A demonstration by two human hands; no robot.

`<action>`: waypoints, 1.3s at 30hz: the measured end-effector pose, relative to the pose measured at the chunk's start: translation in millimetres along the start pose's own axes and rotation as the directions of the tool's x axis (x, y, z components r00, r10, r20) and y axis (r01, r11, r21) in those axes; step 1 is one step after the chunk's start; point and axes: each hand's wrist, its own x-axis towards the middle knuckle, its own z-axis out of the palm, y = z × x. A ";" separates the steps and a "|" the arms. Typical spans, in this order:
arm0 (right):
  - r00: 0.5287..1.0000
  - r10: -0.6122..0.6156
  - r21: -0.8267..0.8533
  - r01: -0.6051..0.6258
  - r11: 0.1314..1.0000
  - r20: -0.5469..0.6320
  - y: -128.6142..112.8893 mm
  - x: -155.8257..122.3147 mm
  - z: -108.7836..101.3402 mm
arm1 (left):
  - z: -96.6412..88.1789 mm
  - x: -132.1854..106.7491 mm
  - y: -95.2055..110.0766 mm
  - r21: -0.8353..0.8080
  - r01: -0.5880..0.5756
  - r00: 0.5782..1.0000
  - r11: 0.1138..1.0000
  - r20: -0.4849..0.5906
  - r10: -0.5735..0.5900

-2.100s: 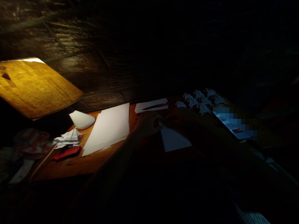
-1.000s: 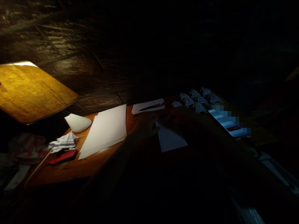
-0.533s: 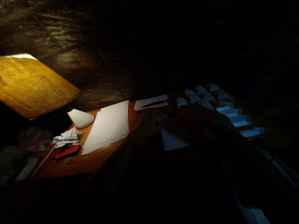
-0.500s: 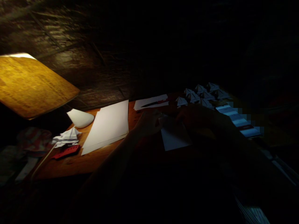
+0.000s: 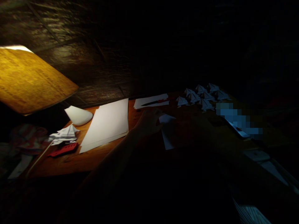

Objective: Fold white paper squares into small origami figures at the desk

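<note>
Shadow is hiding whether the fingers of the left hand (image 5: 148,123) and right hand (image 5: 187,132) are clenched on the white paper (image 5: 166,137), and a loose hold is risking a slip and a misplaced crease.

Matt, smooth white paper in the folded sheet (image 5: 166,132) and the flat stack (image 5: 105,126). Same dull paper in the little folded shapes (image 5: 198,96). Smooth orange wood on the worktop (image 5: 58,166), a bit shiny under the light. Rough, bumpy surface on the dark wall (image 5: 65,53). Smooth red plastic look on the red tag (image 5: 62,149).
</note>
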 end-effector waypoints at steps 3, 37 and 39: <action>0.993 0.065 -0.019 -0.067 0.998 -0.102 -12.9 -14.7 16.4 | 0.8 -0.5 -1.3 -0.007 0.003 1.000 1.000 -0.007 -0.003; 0.983 0.135 0.037 -0.131 0.991 -0.123 -46.4 1.3 30.7 | 1.9 0.0 -3.3 -0.017 -0.105 0.994 0.994 0.034 0.106; 0.977 0.154 0.019 -0.153 0.988 -0.146 -47.4 -0.4 29.2 | 2.9 0.1 -5.7 0.007 -0.112 0.993 0.994 0.029 0.111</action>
